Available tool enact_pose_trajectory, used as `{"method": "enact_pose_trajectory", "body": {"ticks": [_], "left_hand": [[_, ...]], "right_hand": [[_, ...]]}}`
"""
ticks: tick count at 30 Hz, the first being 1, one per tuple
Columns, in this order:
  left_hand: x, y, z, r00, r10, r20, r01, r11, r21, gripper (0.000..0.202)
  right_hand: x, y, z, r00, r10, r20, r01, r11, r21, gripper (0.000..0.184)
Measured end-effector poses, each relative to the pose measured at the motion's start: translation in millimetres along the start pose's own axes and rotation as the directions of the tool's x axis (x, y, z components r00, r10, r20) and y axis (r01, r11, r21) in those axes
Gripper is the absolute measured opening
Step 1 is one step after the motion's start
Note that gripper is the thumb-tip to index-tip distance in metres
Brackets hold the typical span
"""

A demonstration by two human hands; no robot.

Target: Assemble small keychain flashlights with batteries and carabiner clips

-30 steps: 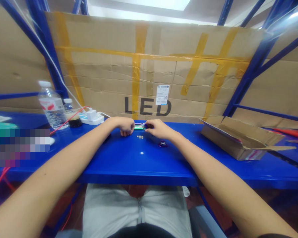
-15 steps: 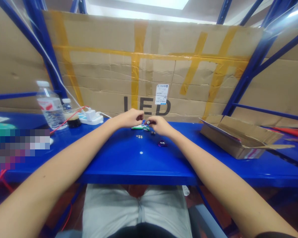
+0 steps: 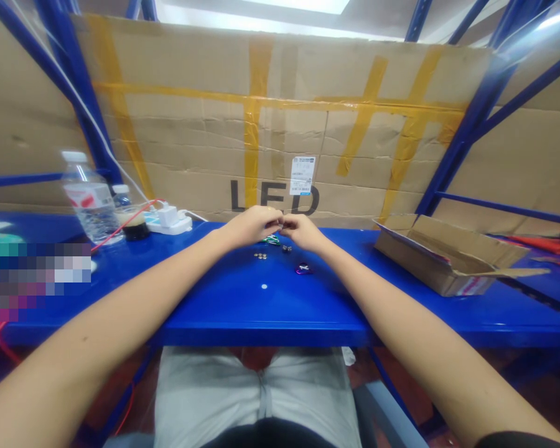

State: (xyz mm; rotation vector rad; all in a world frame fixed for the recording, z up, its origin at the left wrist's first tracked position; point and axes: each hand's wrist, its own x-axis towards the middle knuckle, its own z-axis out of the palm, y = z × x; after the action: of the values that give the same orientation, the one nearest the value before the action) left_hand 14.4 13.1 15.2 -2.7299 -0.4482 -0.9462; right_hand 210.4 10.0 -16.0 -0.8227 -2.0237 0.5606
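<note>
Blue tabletop (image 3: 261,311) spreads before my camera, an open cardboard box (image 3: 413,260) at its right. I have left hand (image 3: 256,225) and right hand (image 3: 302,231) close together, fingers curled nearly closed; what they pinch I cannot tell. Just below lie a half-hidden green piece (image 3: 271,239), a purple piece (image 3: 303,269) and small metallic pieces (image 3: 260,256).

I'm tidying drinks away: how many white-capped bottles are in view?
2. The large clear bottle is at the left of the blue table; the smaller bottle is just to its right. Others may be hidden at the pixelated left edge.
</note>
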Motion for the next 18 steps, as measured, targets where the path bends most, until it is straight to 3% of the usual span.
{"method": "enact_pose_trajectory", "body": {"ticks": [7, 11, 18], "left_hand": [[0.2, 1.8, 1.3, 0.999, -0.024, -0.028, 0.023, 0.999, -0.044, 0.013], [-0.3, 2.3, 1.7, 0.999, -0.037, -0.019, 0.036, 0.998, -0.051, 0.012], [-1.9, 5.4, -7.0, 0.986, -0.16, -0.044, 0.155, 0.983, -0.1, 0.015]], "right_hand": [[1.6, 4.4, -0.3, 0.999, 0.033, -0.002, -0.032, 0.992, 0.121, 0.015], [1.4, 6.0, -1.0, 1.0, 0.008, -0.008, -0.008, 0.995, 0.096, 0.015], [-0.7, -0.9, -3.6, 0.996, 0.01, -0.086, -0.015, 0.999, -0.047, 0.022]]}}
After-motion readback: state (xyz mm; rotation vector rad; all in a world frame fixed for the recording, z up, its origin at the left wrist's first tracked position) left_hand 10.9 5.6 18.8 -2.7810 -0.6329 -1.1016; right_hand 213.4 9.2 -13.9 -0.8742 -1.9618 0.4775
